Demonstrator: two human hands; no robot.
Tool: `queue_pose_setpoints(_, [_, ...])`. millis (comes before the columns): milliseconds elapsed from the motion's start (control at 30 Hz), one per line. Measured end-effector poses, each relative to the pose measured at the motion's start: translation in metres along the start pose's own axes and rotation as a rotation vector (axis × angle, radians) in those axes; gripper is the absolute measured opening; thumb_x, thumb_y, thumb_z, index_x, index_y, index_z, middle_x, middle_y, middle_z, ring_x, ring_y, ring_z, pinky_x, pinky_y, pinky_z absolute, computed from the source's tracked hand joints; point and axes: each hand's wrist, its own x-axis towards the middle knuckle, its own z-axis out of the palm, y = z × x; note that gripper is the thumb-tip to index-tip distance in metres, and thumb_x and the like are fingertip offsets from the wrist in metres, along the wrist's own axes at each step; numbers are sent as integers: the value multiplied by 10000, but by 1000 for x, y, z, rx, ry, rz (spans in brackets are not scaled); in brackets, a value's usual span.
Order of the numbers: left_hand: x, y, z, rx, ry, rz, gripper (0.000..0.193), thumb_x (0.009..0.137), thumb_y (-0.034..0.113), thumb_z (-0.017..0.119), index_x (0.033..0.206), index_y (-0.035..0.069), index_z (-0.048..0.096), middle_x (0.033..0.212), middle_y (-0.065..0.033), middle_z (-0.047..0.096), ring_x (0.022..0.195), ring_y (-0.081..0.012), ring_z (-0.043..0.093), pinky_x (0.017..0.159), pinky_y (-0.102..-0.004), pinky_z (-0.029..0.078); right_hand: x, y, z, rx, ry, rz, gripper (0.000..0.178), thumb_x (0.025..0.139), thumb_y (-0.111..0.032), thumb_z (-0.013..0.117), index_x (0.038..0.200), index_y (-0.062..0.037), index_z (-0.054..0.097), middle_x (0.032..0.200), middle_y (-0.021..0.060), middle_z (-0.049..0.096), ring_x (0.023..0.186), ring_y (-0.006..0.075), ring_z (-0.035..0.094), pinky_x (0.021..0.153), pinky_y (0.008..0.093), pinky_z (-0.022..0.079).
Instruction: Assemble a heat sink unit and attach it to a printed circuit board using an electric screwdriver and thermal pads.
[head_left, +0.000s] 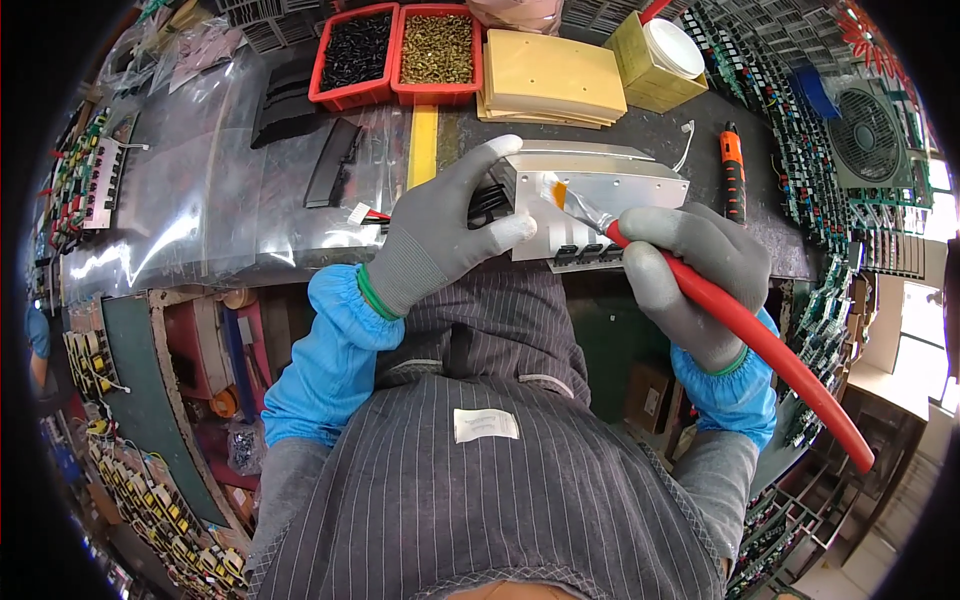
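Note:
My left hand (435, 225), in a grey glove with pale fingertips, grips the left end of a silver metal housing (625, 195) on the bench. Black wires show between its thumb and fingers, and a small white connector (359, 213) on red and black leads lies beside the wrist. In my gloved right hand (705, 265) is a paintbrush (775, 345) with a long, thick red handle and a metal ferrule. Its orange-yellow bristles meet the housing's near face, left of centre. Black clips (590, 253) line the housing's lower edge.
Red bins of black screws (355, 52) and brass-coloured fasteners (437, 48) stand at the back. Beside them are stacked yellow boards (550, 75) and a box with a white round container (675, 48). An orange-black screwdriver (734, 170) lies right; plastic sheeting (170, 190) covers the left.

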Motion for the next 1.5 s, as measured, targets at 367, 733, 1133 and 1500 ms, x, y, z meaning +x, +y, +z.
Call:
queue_pose_setpoints(367, [1,0,0,-17,-42,-29,904,798,631,694,1482,111,411,1070,-170,640,1011,-261,648,909,-379,510,2,2,-2,-190,-61,-132,220,713,-90,782,918,-91,702,643,63,614,535,238,624,490,340,487])
queue_pose_setpoints(733, [2,-1,2,-110,-15,-10,852,801,551,730,1463,104,434,1165,-201,660,1102,-303,662,960,-387,513,-8,13,-18,-255,-27,-114,196,697,-59,767,879,-86,699,638,57,615,532,227,622,500,334,493])
queue_pose_setpoints(1133, [0,1,-2,-147,-88,-84,880,826,505,719,1480,26,376,1293,-181,582,1219,-249,554,1043,-374,422,-21,27,-42,-302,-20,-33,175,698,-43,751,860,-80,697,641,62,616,535,227,620,500,333,490])
queue_pose_setpoints(1500, [2,0,-2,-142,-99,-91,889,843,513,702,1489,11,355,1336,-194,546,1246,-263,534,1061,-381,410,-31,39,-60,-345,0,50,182,695,-19,728,871,-66,719,637,81,600,533,243,613,500,338,474])
